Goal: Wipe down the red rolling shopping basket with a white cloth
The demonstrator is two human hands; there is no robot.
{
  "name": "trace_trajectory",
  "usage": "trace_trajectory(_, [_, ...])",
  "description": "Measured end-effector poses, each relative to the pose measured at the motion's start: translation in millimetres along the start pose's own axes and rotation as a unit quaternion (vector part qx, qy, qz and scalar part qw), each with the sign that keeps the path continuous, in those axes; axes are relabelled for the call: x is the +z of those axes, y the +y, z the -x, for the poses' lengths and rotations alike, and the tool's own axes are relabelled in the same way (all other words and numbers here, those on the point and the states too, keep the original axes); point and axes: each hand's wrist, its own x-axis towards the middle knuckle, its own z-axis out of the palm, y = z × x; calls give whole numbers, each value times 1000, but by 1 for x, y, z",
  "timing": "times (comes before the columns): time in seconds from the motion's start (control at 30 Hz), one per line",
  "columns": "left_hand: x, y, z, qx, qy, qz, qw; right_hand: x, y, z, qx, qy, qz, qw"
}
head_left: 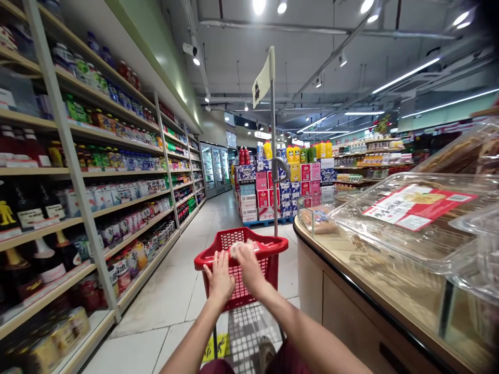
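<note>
At the near rim of the red basket (278,244), left hand (220,280) lies with fingers extended, slightly spread; right hand (248,267) closes on a white wad (235,250), material unclear. Basket stands between shelves (74,166) holding bottles (49,200) and a counter (311,280); its contents are mostly hidden. Clear box (382,249) on counter: red-and-white label (419,206), contents indistinct.
</note>
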Motion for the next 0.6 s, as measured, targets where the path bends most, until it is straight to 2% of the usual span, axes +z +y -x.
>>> trace_trajectory(0.07, [1,0,5,15,4,-9,1000,7,-2,-4,6,2,4,1000])
trace_trajectory(0.2, [-1,-8,13,89,34,-24,995,-9,22,-1,119,55,37,991])
trace_trajectory(0.27, [-6,-11,14,110,44,-28,993,-11,26,6,147,77,49,985])
trace_trajectory(0.3, [-8,-12,13,108,46,-29,993,-8,22,8,137,74,49,987])
trace_trajectory(0.4, [-17,-14,8,88,49,-31,994,2,5,3,46,10,32,998])
trace_trajectory(0.47, [-21,-16,5,95,46,-27,994,0,3,-6,35,-14,31,999])
trace_trajectory(0.6, [-25,-18,0,111,60,7,992,-14,14,-18,164,26,52,985])
